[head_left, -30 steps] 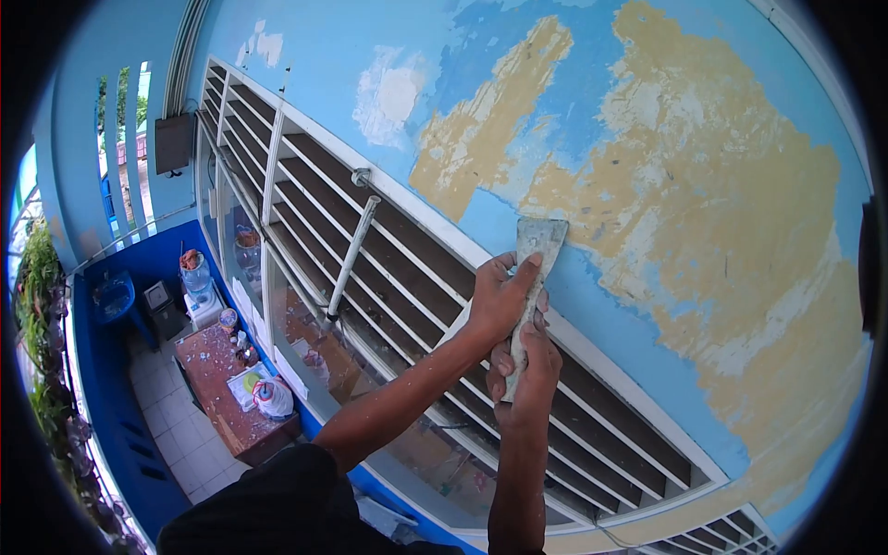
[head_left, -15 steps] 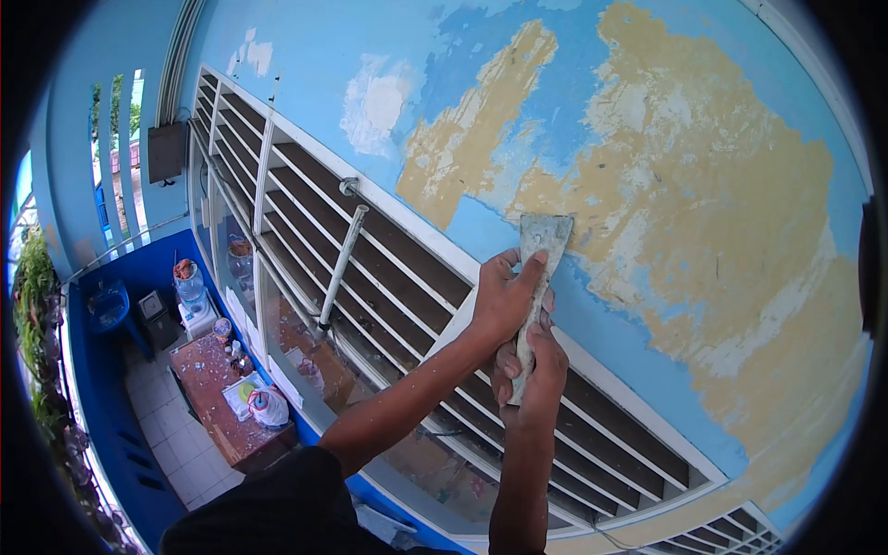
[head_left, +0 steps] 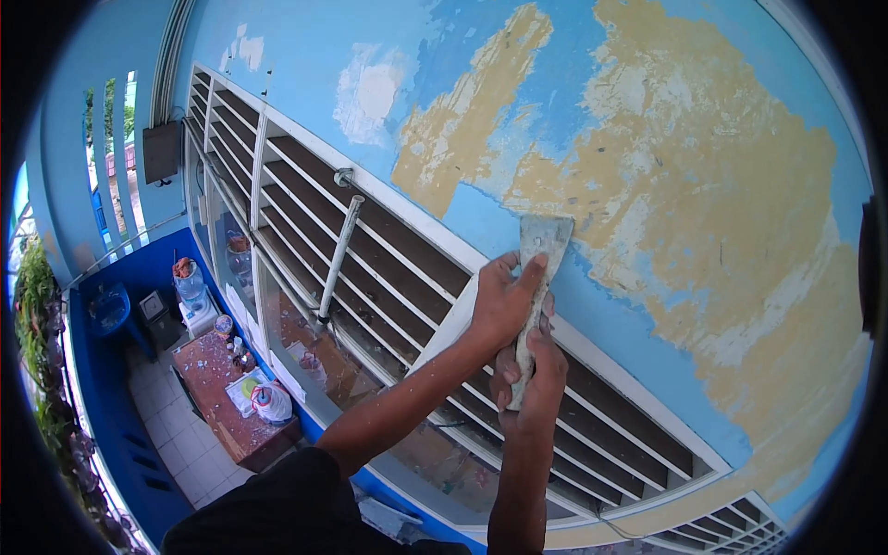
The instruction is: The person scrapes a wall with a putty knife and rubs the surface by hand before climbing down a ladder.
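Observation:
A scraper with a wide, stained blade lies against the wall, at the lower edge of a scraped area. My left hand grips it near the blade, with the thumb pressed on the blade's face. Lower down, my right hand is wrapped round the handle. Around the blade the wall shows blue paint and bare tan patches with whitish streaks.
Below the wall patch runs a slatted window with white frames and a projecting pipe. At the lower left are a brown table with a plastic bag, a blue basin and plants.
The view has shifted slightly, so the wall and window appear a little further left and up. Both hands keep their hold on the scraper, nearly unmoved in the frame.

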The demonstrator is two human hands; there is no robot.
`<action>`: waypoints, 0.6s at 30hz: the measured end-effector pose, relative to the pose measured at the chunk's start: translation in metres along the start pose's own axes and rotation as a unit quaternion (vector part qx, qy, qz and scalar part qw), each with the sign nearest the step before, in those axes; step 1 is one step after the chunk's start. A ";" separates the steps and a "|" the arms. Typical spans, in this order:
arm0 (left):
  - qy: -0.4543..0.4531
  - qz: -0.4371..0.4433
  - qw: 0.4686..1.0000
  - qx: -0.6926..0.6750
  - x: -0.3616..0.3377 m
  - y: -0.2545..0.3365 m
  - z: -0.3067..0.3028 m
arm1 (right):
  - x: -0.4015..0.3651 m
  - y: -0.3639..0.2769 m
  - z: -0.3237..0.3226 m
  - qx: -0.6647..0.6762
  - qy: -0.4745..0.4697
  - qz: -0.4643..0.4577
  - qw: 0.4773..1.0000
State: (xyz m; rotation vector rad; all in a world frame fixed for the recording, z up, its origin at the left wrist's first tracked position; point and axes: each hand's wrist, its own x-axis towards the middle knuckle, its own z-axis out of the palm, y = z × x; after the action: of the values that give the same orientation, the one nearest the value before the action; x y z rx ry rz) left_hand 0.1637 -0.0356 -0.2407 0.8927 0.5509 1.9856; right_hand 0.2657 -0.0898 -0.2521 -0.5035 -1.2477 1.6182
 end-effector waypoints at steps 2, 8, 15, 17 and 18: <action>-0.008 0.004 1.000 0.012 0.004 0.010 0.004 | 0.003 -0.007 0.003 0.001 -0.003 0.000 1.000; -0.016 0.010 1.000 0.022 0.000 -0.001 0.010 | -0.001 -0.004 -0.007 0.030 0.010 -0.009 0.999; -0.026 0.010 0.999 0.020 -0.002 0.001 0.017 | -0.004 -0.009 -0.009 0.037 0.013 -0.009 0.999; -0.035 0.011 0.999 0.017 -0.003 -0.002 0.016 | -0.007 -0.007 -0.012 0.036 0.029 -0.003 0.999; -0.030 0.013 0.999 0.019 -0.002 0.001 0.018 | -0.005 -0.009 -0.012 0.039 0.024 -0.004 0.999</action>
State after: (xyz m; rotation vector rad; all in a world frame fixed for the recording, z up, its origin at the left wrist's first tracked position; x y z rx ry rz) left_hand 0.1780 -0.0368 -0.2291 0.9834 0.5460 1.9712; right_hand 0.2813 -0.0891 -0.2493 -0.4853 -1.1448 1.6328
